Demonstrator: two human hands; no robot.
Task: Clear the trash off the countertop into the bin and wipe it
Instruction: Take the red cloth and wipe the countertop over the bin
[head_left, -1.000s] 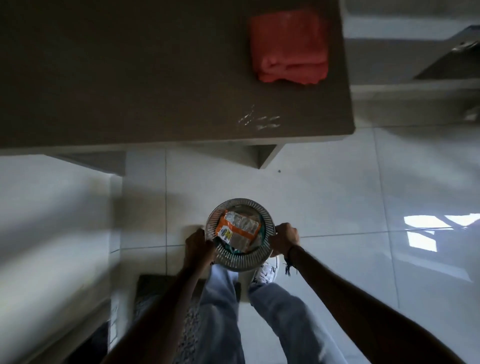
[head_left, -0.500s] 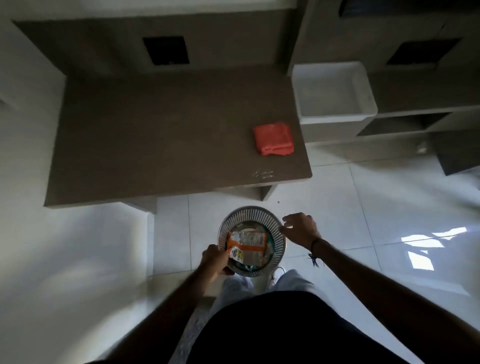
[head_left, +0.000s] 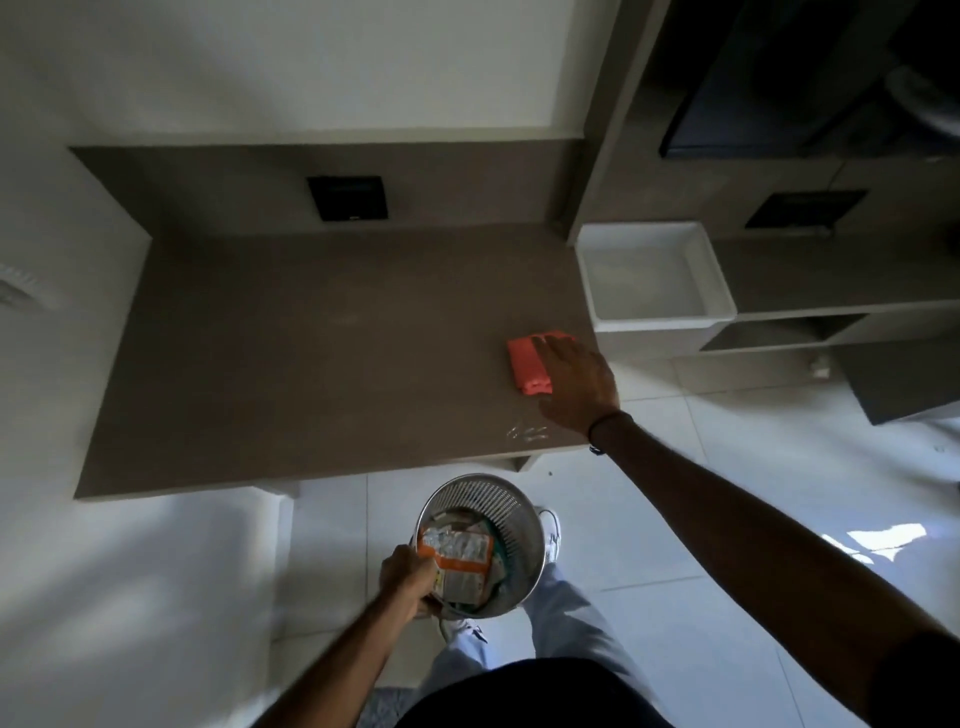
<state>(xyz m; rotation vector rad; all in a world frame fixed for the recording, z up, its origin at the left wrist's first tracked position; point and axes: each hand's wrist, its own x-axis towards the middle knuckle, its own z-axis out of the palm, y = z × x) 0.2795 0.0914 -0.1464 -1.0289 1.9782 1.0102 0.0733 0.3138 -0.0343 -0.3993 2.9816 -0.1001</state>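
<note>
Countertop cloth lies partly under the right hand.

No legible text, brand, number or sign anywhere in view. Orange-and-white wrapper in metal bin: printed patches present, including small yellow-and-dark panel at near edge, characters too blurred to read. Dark wall panel above countertop: tiny light mark on lower edge, unreadable. Second dark panel at right: no visible marking. Pale scuff marks near countertop front edge: not lettering.
</note>
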